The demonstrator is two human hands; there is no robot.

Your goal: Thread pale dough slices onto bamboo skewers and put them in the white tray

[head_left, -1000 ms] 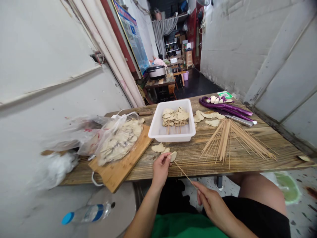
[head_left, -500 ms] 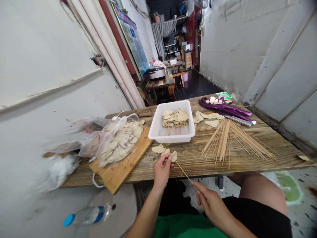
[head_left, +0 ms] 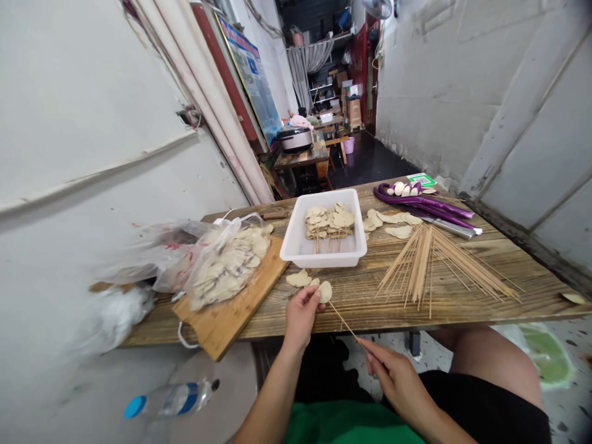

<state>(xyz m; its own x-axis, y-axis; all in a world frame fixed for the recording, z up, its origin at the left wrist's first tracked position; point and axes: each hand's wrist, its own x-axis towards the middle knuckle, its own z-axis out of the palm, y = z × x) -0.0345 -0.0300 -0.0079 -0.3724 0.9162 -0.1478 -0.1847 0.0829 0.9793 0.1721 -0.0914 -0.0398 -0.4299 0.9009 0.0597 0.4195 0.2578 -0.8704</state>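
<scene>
My left hand [head_left: 301, 313] is nearly closed, with thumb and fingers pinching a thin, pale slice [head_left: 325, 292] by its left edge. The slice is flat and roundish, over the near edge of the table. My right hand [head_left: 394, 371], nearer me and to the right, has its fingers curled in around the low end of a thin wooden stick [head_left: 343, 319]. The stick is straight and slants up to the left, and its far end meets the slice. I can't tell how deep it goes in.

Just past my left hand, a few loose slices [head_left: 298, 279] lie on the table [head_left: 370, 302], which is brown wood with stripy lines. Farther off is a white plastic tub [head_left: 324, 259] with round corners. Inside, floppy slices on sticks [head_left: 329, 219] sit in a bumpy heap. On the left, more slices [head_left: 231, 268] spill from a crinkly, see-through bag [head_left: 203, 253] onto a smooth wooden board [head_left: 250, 308]. On the right, lots of skinny sticks [head_left: 423, 265] spread out like a fan. Behind them lie long, shiny purple eggplants [head_left: 430, 205].
</scene>
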